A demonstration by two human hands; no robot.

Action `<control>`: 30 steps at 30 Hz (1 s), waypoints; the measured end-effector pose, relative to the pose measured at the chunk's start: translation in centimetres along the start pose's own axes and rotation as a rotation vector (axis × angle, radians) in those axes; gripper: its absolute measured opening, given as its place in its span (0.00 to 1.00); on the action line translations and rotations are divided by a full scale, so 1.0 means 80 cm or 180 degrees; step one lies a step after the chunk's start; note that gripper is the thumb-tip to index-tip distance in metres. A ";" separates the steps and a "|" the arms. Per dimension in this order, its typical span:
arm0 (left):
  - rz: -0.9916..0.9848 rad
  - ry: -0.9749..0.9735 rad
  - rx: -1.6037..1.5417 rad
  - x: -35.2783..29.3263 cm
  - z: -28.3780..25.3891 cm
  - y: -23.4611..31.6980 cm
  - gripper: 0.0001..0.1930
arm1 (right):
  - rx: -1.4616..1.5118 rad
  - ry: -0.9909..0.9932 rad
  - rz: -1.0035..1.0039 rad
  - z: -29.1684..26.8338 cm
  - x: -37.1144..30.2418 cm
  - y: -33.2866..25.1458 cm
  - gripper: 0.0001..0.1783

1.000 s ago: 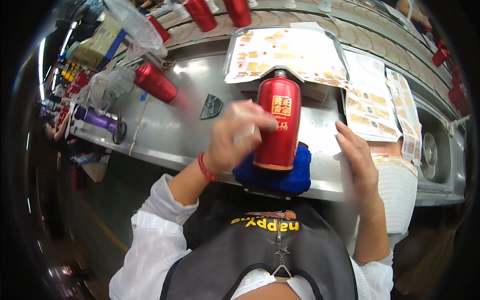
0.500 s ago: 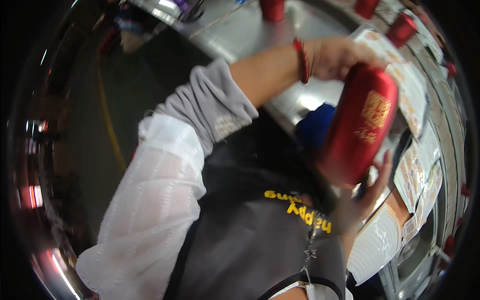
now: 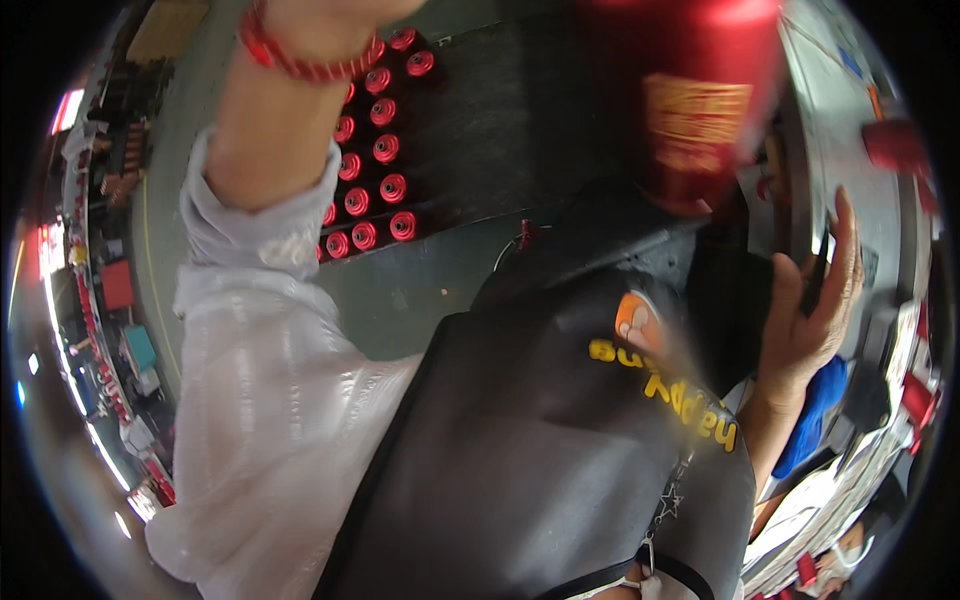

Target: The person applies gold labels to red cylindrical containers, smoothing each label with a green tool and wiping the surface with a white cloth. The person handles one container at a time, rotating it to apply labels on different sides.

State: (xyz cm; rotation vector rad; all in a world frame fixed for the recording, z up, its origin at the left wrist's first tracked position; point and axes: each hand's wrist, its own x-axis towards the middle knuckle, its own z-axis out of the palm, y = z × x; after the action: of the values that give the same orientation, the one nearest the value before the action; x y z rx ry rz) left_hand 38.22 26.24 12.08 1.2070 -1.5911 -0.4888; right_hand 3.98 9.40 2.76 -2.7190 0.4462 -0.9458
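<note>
My empty right hand [image 3: 808, 328] is spread near a glossy red cylindrical bottle [image 3: 698, 110]; whether my left hand [image 3: 340, 12] grips, I can't tell.

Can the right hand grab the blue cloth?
Probably yes: the right hand is open and looks empty, and the blue cloth shows right beside its wrist. I see nothing blocking the way, though the fingers point away from it.

Two hands [image 3: 815, 305], one gold-printed red bottle [image 3: 695, 105], over a dozen standing red bottles [image 3: 386, 149], one apron [image 3: 520, 410]
</note>
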 end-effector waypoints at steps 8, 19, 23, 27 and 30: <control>-0.1319 0.1777 0.2895 -0.258 0.034 -0.293 0.15 | -0.1403 -0.0442 0.0409 -0.041 -0.012 0.132 0.23; -0.3690 0.0277 0.4481 -0.449 0.014 -0.569 0.19 | -0.0429 0.1088 0.2706 -0.187 -0.170 0.109 0.20; -0.4489 -0.0728 0.4683 -0.503 0.013 -0.626 0.16 | -0.1171 0.0885 0.2701 -0.167 -0.123 0.066 0.18; -0.4942 0.0339 0.4281 -0.513 -0.012 -0.650 0.28 | -0.1794 0.1161 0.2803 -0.204 -0.130 0.067 0.14; -0.5562 0.1169 0.3235 -0.488 -0.011 -0.629 0.31 | -0.1971 0.1184 0.2742 -0.247 -0.126 0.091 0.14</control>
State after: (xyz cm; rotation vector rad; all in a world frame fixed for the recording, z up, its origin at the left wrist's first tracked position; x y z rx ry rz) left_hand 60.40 39.93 -46.06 3.1022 0.0505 -0.3870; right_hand -17.55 4.00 9.98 -2.3011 2.0483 -1.1365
